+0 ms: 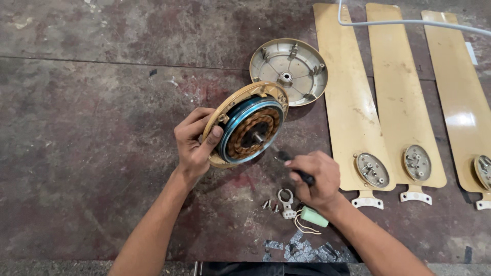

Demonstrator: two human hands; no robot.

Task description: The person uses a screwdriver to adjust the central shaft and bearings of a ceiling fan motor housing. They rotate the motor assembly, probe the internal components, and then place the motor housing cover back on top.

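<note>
Nearest to us, at the lower edge of the worn, stained surface [92, 153], we see a scatter of crumpled grey scraps [302, 252]. Just beyond them lie a pale green capacitor [313, 216] with thin white leads, a small white metal bracket [286, 201] and a few loose screws [270, 205], all close together beside our right wrist.

Our right hand [314, 179] sits above these, its fingers curled shut around the dark handle of a screwdriver [294, 166]; the tip points up and left toward the fan motor, though we cannot tell whether it touches.

Our left hand [194, 140] holds the fan motor [248, 125] tilted up on its edge, the lower rim resting on the surface. The fingers wrap the gold outer casing from the left, with the thumb pressed on the front rim. Facing us are a blue ring, copper-brown windings and a short central shaft.

Just behind and to the right of the motor lies the detached round cover [289, 71], open side up, showing its bare metal inside and a central bearing.

Farther right, three long gold fan blades [399, 92] lie side by side, each with a round metal mount and a white bracket at its near end. A white cable [409, 21] crosses over their far ends.
</note>
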